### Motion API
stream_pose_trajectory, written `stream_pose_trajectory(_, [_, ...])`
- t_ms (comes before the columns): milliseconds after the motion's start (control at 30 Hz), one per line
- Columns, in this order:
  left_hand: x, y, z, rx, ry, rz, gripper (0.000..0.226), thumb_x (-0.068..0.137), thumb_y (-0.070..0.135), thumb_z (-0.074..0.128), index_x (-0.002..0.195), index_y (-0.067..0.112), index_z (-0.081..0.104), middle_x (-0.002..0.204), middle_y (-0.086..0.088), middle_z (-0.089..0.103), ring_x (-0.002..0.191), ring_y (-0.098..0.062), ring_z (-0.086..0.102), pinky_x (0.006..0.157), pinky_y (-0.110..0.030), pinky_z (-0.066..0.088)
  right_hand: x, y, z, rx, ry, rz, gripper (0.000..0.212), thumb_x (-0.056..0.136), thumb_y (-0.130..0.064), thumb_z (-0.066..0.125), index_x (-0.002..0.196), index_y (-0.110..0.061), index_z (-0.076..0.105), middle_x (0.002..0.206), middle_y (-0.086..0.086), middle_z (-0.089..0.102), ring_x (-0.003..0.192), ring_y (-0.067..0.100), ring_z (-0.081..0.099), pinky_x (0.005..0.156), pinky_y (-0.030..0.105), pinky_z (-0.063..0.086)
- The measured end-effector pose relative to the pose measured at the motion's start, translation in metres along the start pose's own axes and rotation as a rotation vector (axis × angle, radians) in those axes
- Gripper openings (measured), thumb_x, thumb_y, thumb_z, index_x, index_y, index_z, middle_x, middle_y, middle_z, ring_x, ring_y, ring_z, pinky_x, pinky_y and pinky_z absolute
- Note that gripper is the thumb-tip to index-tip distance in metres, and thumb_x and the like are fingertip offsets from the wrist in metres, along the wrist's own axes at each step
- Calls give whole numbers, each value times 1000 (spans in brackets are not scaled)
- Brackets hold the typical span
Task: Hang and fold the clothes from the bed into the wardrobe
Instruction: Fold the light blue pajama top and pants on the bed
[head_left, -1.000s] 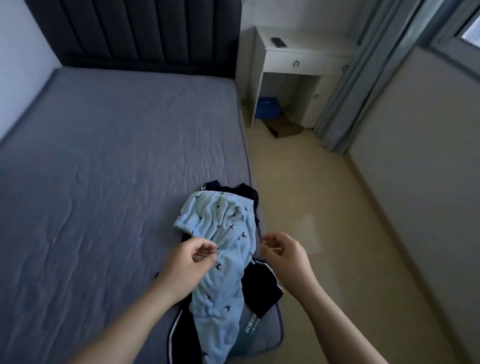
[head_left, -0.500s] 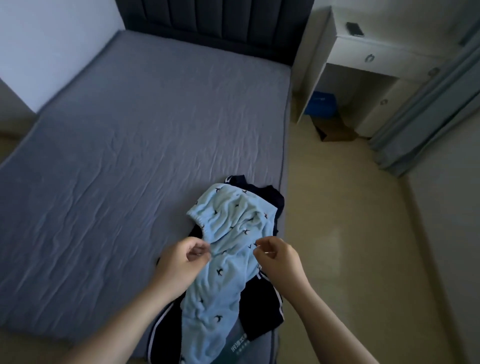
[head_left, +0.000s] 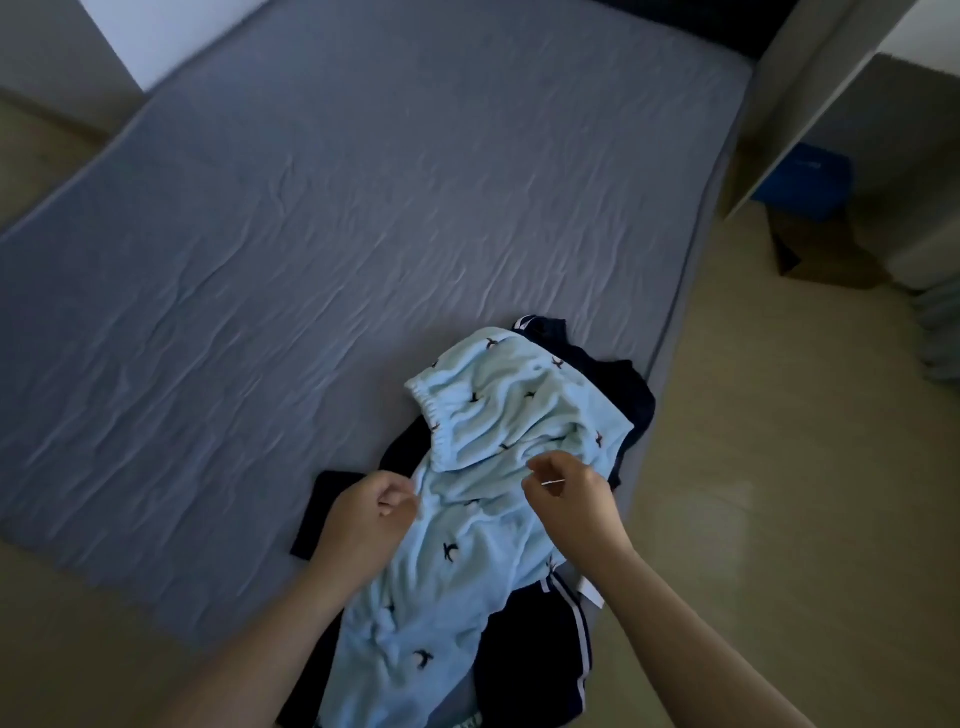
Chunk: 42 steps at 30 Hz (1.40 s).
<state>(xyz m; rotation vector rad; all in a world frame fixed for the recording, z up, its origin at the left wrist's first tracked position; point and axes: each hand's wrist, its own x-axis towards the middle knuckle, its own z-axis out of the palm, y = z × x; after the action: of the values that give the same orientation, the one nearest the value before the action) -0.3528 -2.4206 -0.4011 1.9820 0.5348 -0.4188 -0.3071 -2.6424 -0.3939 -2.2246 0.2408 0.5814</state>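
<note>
Pinching fuzzy light-blue garment (head_left: 467, 530), left hand (head_left: 363, 519), right hand (head_left: 569, 499), wrinkled grey bed (head_left: 311, 234)

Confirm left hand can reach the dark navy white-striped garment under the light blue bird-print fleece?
Likely yes: navy garment corner lies bare beside the left hand, which pinches the blue fleece.

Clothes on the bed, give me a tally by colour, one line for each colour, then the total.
Light blue bird-print garment: 1
Navy garment with white stripes: at least 1; the pile hides whether the dark pieces are one garment or more
Total: at least 2
</note>
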Motion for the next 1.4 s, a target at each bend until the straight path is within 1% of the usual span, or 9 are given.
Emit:
stream_pose_trajectory(200, [54,-67,8,-2,19,-80,15,90,16,62,105,15,64,99,4,65,94,-10,61,83,-24,48,77,35,84,-105,-46,16,27,91,-26,60,116,-16,61,106,-3,66,90,10,61,74,25,51])
stream_pose_trajectory(300, [80,-99,5,7,49,-80,12,89,14,63,100,19,64,96,7,66,90,-4,61,76,-15,45,112,44,132,-197,-87,14,36,92,-30,60,124,-13,59,118,3,64,104,17,60,84,26,46])
stream_pose_trajectory(467, [113,-137,9,1,43,-114,12,90,15,62,100,22,64,95,9,66,91,-3,61,79,-17,46,159,55,188,-388,7,-16,55,92,-40,58,136,-10,46,135,8,47,125,24,42,101,32,38])
stream_pose_trajectory(700, [136,-171,2,14,47,-126,13,92,17,60,104,21,63,98,10,66,93,-3,61,81,-15,46,200,60,242,-574,135,55,64,85,-55,61,130,-13,46,129,7,42,119,26,42,97,38,41])
stream_pose_trajectory(867, [149,-187,-9,25,69,-96,12,91,15,60,101,22,63,94,10,66,89,0,61,69,-5,43,218,70,257,-512,193,70,49,91,-37,60,130,-10,47,131,8,45,119,28,44,98,40,41])
stream_pose_trajectory(1000, [157,-189,-6,27,86,-93,10,90,15,62,99,19,64,94,7,66,87,-4,61,71,-7,44,222,79,243,-271,157,3,21,93,-19,54,105,-2,59,109,13,57,99,29,55,77,33,43])
stream_pose_trajectory(1067, [160,-183,-2,40,62,-76,14,89,17,63,103,19,63,97,6,66,89,-5,62,82,-22,51,215,83,229,-176,118,-50,15,93,-15,53,92,-2,58,95,11,58,86,27,56,67,32,41])
stream_pose_trajectory(1300, [186,-116,17,482,67,557,85,76,27,79,147,13,33,155,-6,26,143,-27,23,114,-36,24,169,72,167,-180,-4,-276,8,91,-11,55,83,-9,52,82,1,48,70,18,47,61,32,37])
stream_pose_trajectory(1400, [197,-81,27,841,-51,616,84,80,37,72,149,24,26,158,4,20,147,-23,8,116,-53,13,145,61,133,-198,-11,-349,7,90,-11,55,83,-9,53,81,0,49,69,16,47,62,31,39])
